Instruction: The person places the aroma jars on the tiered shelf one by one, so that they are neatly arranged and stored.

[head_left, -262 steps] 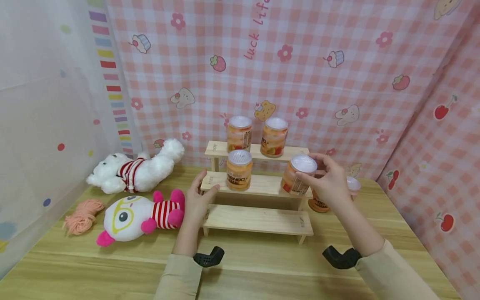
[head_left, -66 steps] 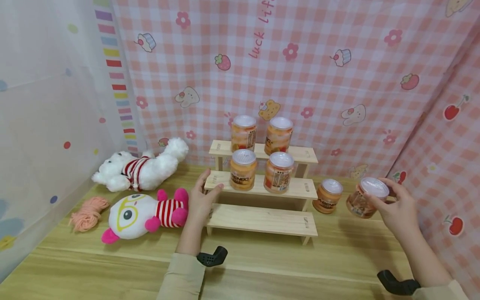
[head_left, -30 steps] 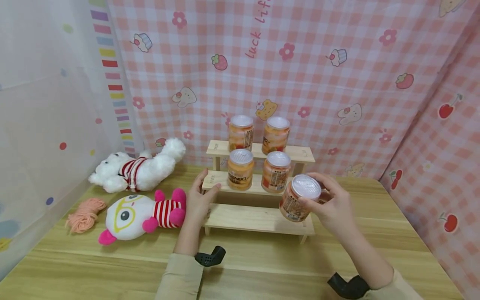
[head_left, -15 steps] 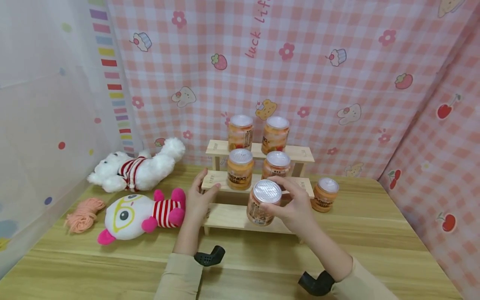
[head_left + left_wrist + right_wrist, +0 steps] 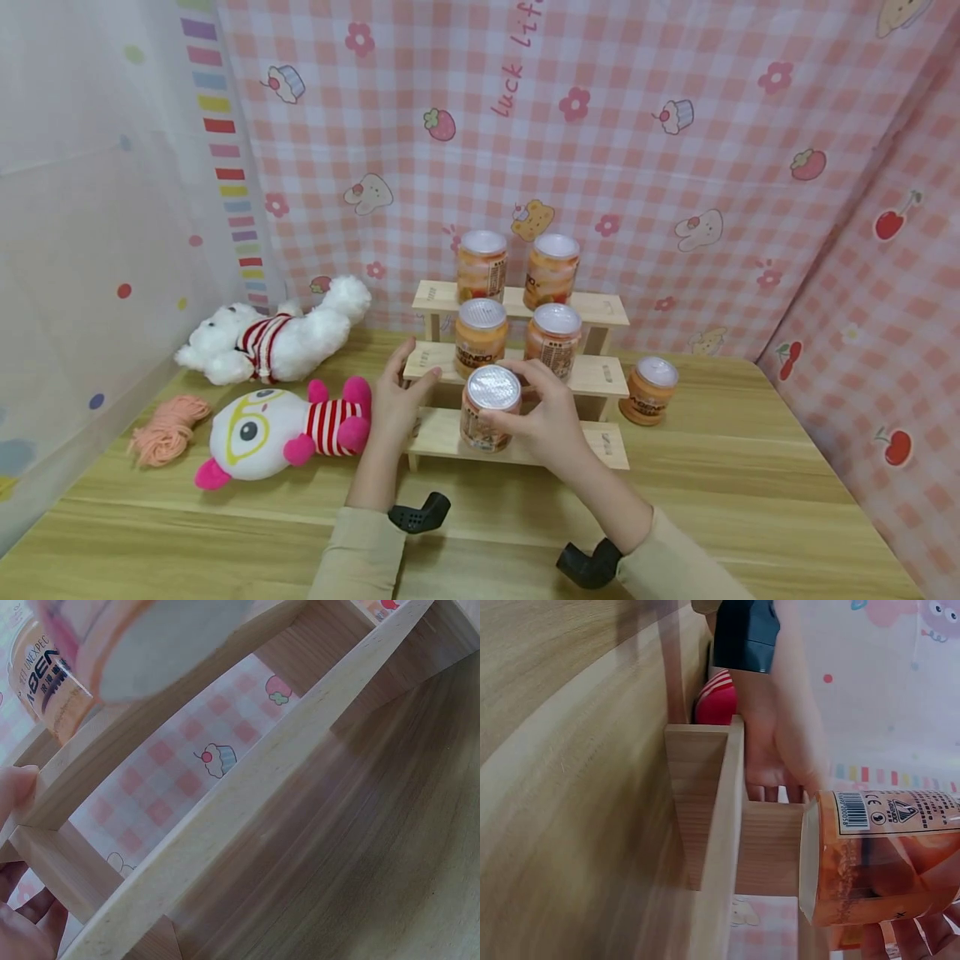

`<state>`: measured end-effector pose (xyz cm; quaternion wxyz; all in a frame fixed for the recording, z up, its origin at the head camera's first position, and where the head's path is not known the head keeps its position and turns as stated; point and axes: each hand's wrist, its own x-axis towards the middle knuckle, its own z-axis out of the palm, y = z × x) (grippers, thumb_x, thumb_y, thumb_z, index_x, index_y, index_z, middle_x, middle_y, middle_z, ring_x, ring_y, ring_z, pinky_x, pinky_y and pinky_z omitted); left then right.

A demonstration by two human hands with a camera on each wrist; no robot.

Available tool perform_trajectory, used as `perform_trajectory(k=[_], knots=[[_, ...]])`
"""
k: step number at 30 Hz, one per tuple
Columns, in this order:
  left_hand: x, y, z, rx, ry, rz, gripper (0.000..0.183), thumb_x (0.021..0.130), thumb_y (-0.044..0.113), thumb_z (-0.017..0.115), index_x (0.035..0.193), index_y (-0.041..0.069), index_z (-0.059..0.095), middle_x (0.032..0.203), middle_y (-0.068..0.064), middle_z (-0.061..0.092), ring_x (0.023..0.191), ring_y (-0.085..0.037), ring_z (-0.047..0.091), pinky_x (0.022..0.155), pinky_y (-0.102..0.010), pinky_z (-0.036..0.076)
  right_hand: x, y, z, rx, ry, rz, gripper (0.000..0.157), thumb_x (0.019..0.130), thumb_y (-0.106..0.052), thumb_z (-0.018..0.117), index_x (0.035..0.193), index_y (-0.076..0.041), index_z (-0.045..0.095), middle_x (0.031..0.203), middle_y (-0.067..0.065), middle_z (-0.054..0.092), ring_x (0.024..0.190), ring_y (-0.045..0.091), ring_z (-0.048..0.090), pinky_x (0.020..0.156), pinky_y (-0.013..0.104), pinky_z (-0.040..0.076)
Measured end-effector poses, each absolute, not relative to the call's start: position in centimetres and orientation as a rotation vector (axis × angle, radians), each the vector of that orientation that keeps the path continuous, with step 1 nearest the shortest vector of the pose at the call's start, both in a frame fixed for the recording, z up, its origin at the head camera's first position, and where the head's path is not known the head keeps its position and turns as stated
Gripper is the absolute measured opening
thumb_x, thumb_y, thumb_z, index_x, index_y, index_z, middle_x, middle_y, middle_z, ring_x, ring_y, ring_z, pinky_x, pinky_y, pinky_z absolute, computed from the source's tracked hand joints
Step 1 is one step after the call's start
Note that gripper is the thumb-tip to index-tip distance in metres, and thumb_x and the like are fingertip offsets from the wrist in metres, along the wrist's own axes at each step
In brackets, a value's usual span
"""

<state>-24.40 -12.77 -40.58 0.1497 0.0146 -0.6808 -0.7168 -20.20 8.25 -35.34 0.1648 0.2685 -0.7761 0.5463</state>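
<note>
A three-step wooden shelf stands on the table. My left hand holds its left end at the middle step, thumb in front and fingers behind the side board. My right hand grips a jar with orange contents and a silvery lid. This jar is over the left part of the lowest step; its pale underside shows in the left wrist view, apart from the plank. Two similar jars, a left one and a right one, stand on the middle step.
Two more jars stand on the top step, one left and one right. Another jar stands on the table right of the shelf. Left lie a pink-and-white plush toy, a white plush dog and peach yarn.
My right hand has brought the jar from the table's right side leftward over the lowest step. Earlier, a jar was put on the middle step's right. The left hand stays at the shelf.
</note>
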Motion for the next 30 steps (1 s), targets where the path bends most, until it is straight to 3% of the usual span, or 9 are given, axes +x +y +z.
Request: perform_trajectory(k=[7,12,19,30], knots=[[-24.4,-12.7,-40.5,0.060,-1.961,-2.064,0.068,0.086,0.014,0.073,0.146,0.015,0.040,0.149,-0.004,0.037,0.130,-0.015,0.040,0.103,-0.026,0.037,-20.7,7.5,-36.4,0.738,-2.221,1.570,0.056,0.067,-0.009,0.088,0.118,-0.004,0.065,0.103,0.006,0.061,0.091,0.020,0.057,0.071,0.029,0.052],[-24.4,-12.7,-40.5,0.071,-1.965,-2.062,0.068,0.086,0.015,0.073,0.146,0.015,0.041,0.148,-0.003,0.039,0.129,-0.016,0.041,0.103,-0.027,0.037,-20.6,6.9,-36.6,0.682,-2.238,1.566,0.058,0.065,-0.003,0.087,0.118,0.001,0.064,0.106,0.011,0.062,0.093,0.024,0.058,0.073,0.033,0.051],[-24.4,-12.7,-40.6,0.066,-1.954,-2.069,0.068,0.086,0.014,0.073,0.146,0.015,0.041,0.148,-0.003,0.039,0.129,-0.015,0.041,0.102,-0.025,0.038,-18.5,6.1,-34.2,0.639,-2.264,1.557,0.052,0.068,0.002,0.084,0.115,0.009,0.062,0.102,0.016,0.063,0.091,0.028,0.059,0.072,0.032,0.051],[-24.5,-12.8,-40.7,0.068,-1.958,-2.059,0.068,0.086,0.014,0.074,0.146,0.015,0.041,0.147,-0.004,0.040,0.129,-0.015,0.041,0.103,-0.026,0.037,-20.0,5.8,-36.3,0.592,-2.264,1.577,0.057,0.065,0.000,0.086,0.117,0.006,0.062,0.107,0.015,0.063,0.094,0.026,0.059,0.072,0.033,0.052]])
